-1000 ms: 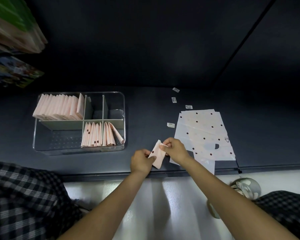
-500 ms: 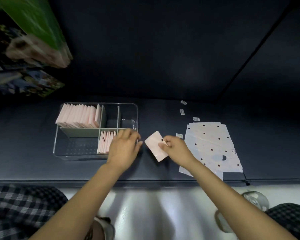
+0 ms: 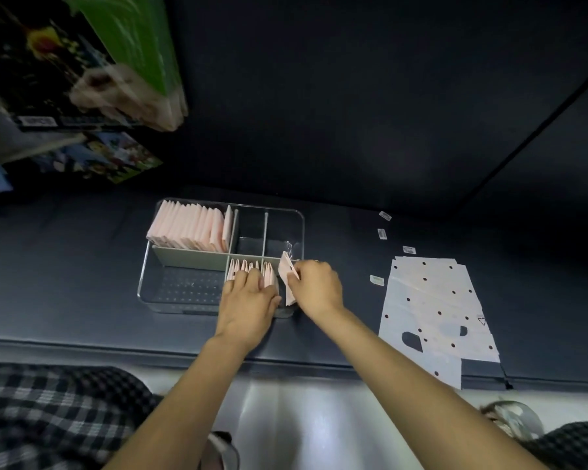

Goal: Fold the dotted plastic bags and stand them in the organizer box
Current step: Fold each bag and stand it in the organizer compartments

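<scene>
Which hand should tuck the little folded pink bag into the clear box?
Probably the right hand: it already pinches the folded pink dotted bag at the clear organizer box. The left hand rests on the standing bags.

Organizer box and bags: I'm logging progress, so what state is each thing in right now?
organizer box: partly filled; front-left compartment holds no bags.
back row of folded bags: standing upright, packed.
front row of folded bags: standing, pressed leftward by the left hand.
folded bag: pinched in the right hand, going in at the row's right end.
unfolded dotted bags: lying flat, stacked, unfolded.
</scene>
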A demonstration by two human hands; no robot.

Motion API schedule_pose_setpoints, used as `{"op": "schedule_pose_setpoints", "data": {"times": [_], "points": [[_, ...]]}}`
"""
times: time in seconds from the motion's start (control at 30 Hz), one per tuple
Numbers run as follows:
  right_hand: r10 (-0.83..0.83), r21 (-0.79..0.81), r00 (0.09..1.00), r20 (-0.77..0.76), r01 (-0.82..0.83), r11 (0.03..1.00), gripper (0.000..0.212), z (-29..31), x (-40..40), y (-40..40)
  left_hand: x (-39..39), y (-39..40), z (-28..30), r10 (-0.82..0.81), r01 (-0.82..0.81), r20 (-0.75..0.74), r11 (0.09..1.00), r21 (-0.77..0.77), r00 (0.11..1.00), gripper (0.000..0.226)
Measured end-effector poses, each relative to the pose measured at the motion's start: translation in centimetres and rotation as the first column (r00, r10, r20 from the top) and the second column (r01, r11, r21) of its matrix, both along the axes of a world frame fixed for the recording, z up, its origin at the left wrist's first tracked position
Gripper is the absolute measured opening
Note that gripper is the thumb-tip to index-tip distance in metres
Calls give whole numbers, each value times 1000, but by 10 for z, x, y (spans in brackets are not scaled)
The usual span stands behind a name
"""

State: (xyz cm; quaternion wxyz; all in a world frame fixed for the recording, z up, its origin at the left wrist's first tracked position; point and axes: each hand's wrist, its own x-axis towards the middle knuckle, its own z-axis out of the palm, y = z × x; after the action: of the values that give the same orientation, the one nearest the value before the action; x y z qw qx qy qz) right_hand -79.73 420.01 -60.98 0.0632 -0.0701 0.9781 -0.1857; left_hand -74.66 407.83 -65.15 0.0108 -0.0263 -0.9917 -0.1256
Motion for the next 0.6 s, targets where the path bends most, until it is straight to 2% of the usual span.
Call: {"op": "schedule_pose_setpoints", "data": {"times": [0.07,0.13,0.27,0.37,0.47,0.53,0.6], "points": [[-20,81,1000,20,19,997,19,-4,-1,-8,3,0,-1,10,-8,-22,998,68,1000,27],[-15,98,998,67,9,995,20,-9,-1,-16,5,1,-2,40,-32,-52,989,142,998,23],[-40,5,976,215,40,999,41,-16,-1,-23,5,0,-3,132,-114,-61,965,235,989,19],[-75,-36,959,273,88,995,31,-19,-4,-23,4,1,-1,179,-142,-94,939,312,979,17],[-89,-102,931,353,132,986,22,-18,-10,-21,4,3,-1,156,-122,-87,943,308,984,22],[-37,-198,898,438,136,971,20,-16,-12,-18,4,3,-2,156,-139,-43,954,265,987,23],[25,-288,905,424,108,952,21,-11,-10,-7,4,3,-4,169,-164,-7,963,213,986,22]]}}
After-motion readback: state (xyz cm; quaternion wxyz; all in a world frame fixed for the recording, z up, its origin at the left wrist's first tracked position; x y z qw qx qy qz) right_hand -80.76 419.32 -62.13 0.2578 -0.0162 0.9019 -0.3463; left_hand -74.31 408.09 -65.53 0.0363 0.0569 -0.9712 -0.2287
